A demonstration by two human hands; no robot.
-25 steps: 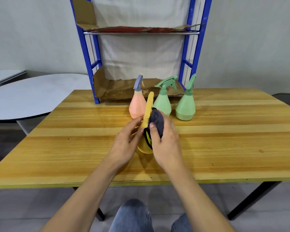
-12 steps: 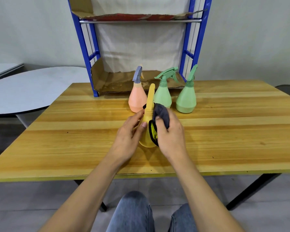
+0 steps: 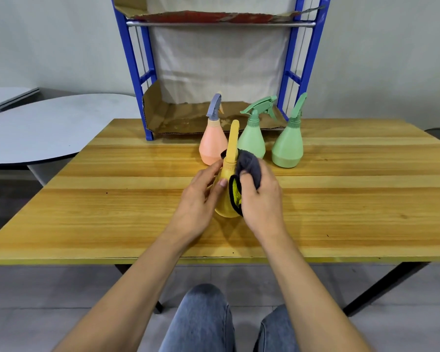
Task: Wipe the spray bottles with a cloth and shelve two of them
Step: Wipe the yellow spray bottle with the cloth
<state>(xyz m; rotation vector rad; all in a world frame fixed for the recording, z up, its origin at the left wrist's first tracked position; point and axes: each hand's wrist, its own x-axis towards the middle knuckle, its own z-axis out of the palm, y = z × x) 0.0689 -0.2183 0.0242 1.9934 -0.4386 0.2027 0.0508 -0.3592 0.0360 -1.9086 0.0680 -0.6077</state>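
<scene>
- The left hand (image 3: 197, 199) wraps around the left side of the yellow spray bottle (image 3: 226, 194). Its fingers are curled and a little apart, and the thumb presses on the front of the bottle.
- The right hand (image 3: 262, 196) presses a dark grey cloth (image 3: 249, 166) against the right side of the yellow bottle. Its fingers are bent and close together, pinching the cloth. A bit of yellow shows on the cloth's inside, with a black edge.
- The yellow bottle stands on the wooden table (image 3: 341, 199), near the middle, between the two hands.
- Behind it stand a pink spray bottle (image 3: 212, 146) with a grey top and two green spray bottles (image 3: 252, 141) (image 3: 287, 146). They are in front of the blue shelf (image 3: 135, 72), which has brown cardboard (image 3: 183, 118) on its bottom level.
- Half a second ago the hands and the yellow bottle sat in nearly the same spot; the cloth is still on the bottle's neck and side.
- No words or labels can be read on any bottle.
</scene>
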